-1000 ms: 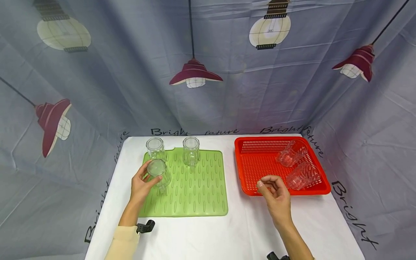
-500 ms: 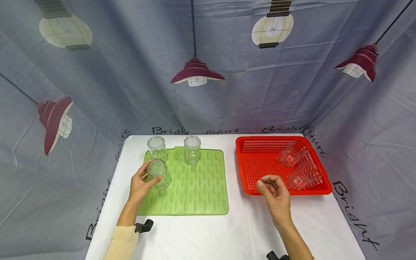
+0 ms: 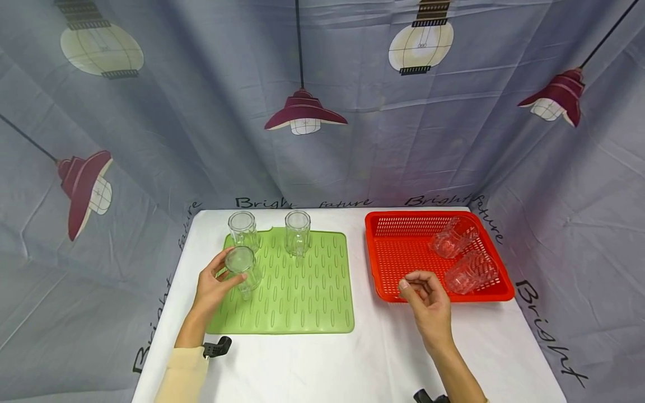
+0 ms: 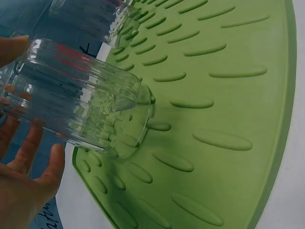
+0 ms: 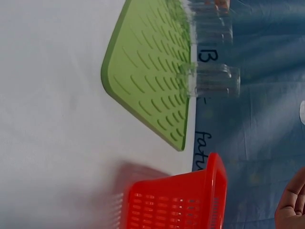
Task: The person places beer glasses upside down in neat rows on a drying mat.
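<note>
- Mug (image 3: 244, 275) is held between the thumb and fingers of the left hand (image 3: 211, 284), over the left part of the green mat (image 3: 302, 296); contact with the mat cannot quite be told.
- Two standing mugs (image 3: 297, 230) are seen at its far edge.
- The right hand (image 3: 429, 303) is poised, fingers loosely curled, at the near rim of the red basket (image 3: 395, 257), where two tilted mugs (image 3: 468, 274) are contained.

High head, low wrist views of mat (image 3: 302, 302)

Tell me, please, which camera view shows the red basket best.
The head view: it shows nearly all of the red basket, with two glasses inside. The right wrist view catches only part, cut off below; the left wrist view doesn't frame it.
</note>
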{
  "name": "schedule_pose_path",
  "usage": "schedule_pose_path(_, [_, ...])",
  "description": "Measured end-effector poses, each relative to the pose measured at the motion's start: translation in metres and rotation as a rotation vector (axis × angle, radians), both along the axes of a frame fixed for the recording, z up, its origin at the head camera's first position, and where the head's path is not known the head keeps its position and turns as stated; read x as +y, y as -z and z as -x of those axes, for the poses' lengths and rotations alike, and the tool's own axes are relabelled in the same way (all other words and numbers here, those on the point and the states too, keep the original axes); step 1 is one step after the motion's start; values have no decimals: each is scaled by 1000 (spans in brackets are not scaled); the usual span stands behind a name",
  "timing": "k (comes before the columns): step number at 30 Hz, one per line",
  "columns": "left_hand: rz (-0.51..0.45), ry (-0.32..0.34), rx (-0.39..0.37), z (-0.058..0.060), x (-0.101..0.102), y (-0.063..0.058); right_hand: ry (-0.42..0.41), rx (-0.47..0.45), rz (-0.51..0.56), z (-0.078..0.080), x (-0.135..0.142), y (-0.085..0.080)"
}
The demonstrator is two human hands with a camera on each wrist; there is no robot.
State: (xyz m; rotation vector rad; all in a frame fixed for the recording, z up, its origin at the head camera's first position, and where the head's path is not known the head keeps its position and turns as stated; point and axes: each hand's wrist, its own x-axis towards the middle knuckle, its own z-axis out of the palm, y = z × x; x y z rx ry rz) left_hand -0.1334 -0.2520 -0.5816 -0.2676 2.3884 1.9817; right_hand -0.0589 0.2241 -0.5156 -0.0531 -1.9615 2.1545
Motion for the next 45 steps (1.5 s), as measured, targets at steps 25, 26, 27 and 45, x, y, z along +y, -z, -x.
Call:
schedule_pose_path(25, [-90, -20, 54, -4, 10, 6, 10, -30, -29, 1, 1, -5])
schedule_pose_path(26, [-89, -24, 61, -5, 11, 5, 12, -28, -28, 1, 1, -5])
schedule_pose_path(27, [-89, -29, 71, -5, 11, 3, 14, -25, -30, 2, 2, -5])
schedule_pose_path(45, [-123, -150, 255, -18, 25, -34, 98, 14, -55, 13, 24, -4])
